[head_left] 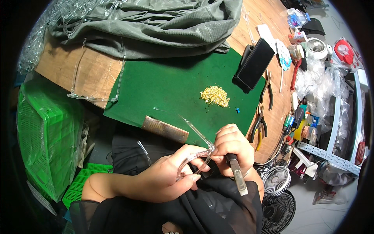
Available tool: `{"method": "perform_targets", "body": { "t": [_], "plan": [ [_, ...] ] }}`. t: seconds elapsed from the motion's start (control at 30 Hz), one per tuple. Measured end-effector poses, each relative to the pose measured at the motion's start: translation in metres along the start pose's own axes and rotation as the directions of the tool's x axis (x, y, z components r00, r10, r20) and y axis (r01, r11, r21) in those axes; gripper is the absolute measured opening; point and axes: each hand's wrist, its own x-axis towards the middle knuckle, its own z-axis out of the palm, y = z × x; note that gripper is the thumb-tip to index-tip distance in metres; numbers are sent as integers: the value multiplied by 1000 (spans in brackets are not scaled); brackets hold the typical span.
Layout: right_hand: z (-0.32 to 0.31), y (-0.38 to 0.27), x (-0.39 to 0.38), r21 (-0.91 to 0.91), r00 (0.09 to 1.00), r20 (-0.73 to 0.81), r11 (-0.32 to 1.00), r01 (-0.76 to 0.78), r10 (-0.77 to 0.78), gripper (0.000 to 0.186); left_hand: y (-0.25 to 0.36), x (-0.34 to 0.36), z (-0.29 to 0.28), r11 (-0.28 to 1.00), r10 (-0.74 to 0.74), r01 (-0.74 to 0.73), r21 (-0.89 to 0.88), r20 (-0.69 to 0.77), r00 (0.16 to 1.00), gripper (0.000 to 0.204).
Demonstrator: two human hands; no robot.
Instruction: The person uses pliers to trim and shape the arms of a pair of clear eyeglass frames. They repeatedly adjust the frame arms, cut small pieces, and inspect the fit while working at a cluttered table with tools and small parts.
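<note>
My left hand (pixel 173 177) is closed around a clear plastic eyeglass frame (pixel 190 159), with one temple pointing up and left over the mat. Near the frame's hinge, my right hand (pixel 233 146) grips a screwdriver (pixel 238 177) with a translucent handle, which points down toward my lap. The fingers of that hand also touch the frame; the driver's tip is hidden. Ahead lies a pile of tiny gold-coloured parts (pixel 215 96) on a green mat (pixel 167 84), with a small blue piece (pixel 238 110) beside it. A worn rectangular block (pixel 165 130) sits at the mat's front edge.
Another clear eyeglass frame (pixel 93 98) lies at the mat's left edge. Grey cloth (pixel 156 29) covers the back. To the right are a phone (pixel 255 64) on a stand, pliers (pixel 267 89) and cutters (pixel 258 124). Green crates (pixel 46 136) stand at left; fans (pixel 277 180) at lower right.
</note>
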Motion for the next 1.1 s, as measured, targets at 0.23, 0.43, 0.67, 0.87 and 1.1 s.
{"method": "perform_targets", "body": {
  "t": [0.23,0.43,0.67,0.87,1.1],
  "plan": [
    [5,0,-5,46,996,-87,999,-9,13,16,3,2,4,998,-15,14,-68,-22,1000,52],
    [8,2,-4,80,994,-108,997,14,-5,19,-6,0,-1,993,113,-112,-37,30,993,47],
    [6,1,-2,89,996,-86,996,26,-19,19,1,-2,-2,999,-24,25,-32,21,999,49],
    [-9,-10,-13,51,985,9,984,-172,172,21,7,-4,-2,991,-33,31,-133,-13,999,44],
    [-33,-43,-23,-29,392,629,524,-851,671,27,2,-1,-5,989,-75,74,-132,-4,997,37]
  ]
}}
